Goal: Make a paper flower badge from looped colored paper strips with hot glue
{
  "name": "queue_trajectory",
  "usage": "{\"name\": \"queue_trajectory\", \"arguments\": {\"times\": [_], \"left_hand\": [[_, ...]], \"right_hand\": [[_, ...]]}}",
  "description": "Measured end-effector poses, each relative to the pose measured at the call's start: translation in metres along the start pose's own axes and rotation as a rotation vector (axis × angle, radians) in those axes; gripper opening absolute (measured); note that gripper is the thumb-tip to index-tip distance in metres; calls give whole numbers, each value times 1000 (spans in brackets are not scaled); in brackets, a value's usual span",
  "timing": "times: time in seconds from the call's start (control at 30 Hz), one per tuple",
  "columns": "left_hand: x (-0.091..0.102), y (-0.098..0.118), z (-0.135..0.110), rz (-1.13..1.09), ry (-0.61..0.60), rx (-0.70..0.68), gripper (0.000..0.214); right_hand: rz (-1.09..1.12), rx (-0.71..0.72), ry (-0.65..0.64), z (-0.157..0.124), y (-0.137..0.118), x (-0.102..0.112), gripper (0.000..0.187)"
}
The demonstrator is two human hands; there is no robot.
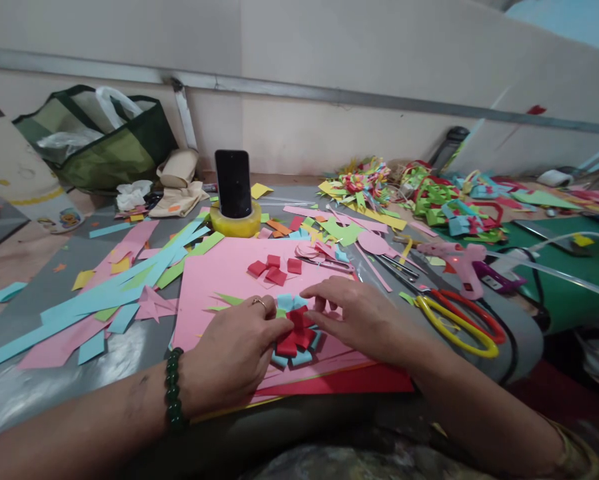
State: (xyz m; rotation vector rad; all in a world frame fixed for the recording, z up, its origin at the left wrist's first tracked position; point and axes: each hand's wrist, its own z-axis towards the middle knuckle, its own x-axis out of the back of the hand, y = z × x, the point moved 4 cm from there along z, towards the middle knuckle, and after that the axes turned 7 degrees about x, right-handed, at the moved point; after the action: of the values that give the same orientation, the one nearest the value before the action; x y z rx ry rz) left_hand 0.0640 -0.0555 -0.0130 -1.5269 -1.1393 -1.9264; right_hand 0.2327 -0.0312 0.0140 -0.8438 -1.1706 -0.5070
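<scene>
A red and blue folded paper flower lies on a stack of pink paper sheets in front of me. My left hand, with a ring and a dark green bead bracelet, pinches the flower's left side. My right hand lies over its right side, fingers bent down and pressing on the red petals. Several small folded red paper pieces sit on the pink sheet just behind the flower.
Scissors with yellow and red handles lie right of my right hand. A pink glue gun is behind them. A phone stands in a yellow tape roll. Blue, pink and green paper strips spread left. A green bag is far left.
</scene>
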Motion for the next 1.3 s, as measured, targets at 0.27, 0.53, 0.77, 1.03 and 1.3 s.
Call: {"name": "queue_trajectory", "arguments": {"times": [0.27,0.53,0.77,1.03,1.3], "left_hand": [[1,0,1,6,-10,0,32],[1,1,2,-1,-15,-13,31],[1,1,2,13,-29,-14,37],[2,-1,4,-17,-24,0,35],[1,1,4,11,-13,-29,32]], "right_hand": [[47,-40,-28,2,-2,-6,25],[74,-36,-7,2,2,-11,24],[72,-23,3,4,0,-11,22],[53,-13,-24,4,-2,-8,19],[47,-3,-27,3,-2,-9,17]]}}
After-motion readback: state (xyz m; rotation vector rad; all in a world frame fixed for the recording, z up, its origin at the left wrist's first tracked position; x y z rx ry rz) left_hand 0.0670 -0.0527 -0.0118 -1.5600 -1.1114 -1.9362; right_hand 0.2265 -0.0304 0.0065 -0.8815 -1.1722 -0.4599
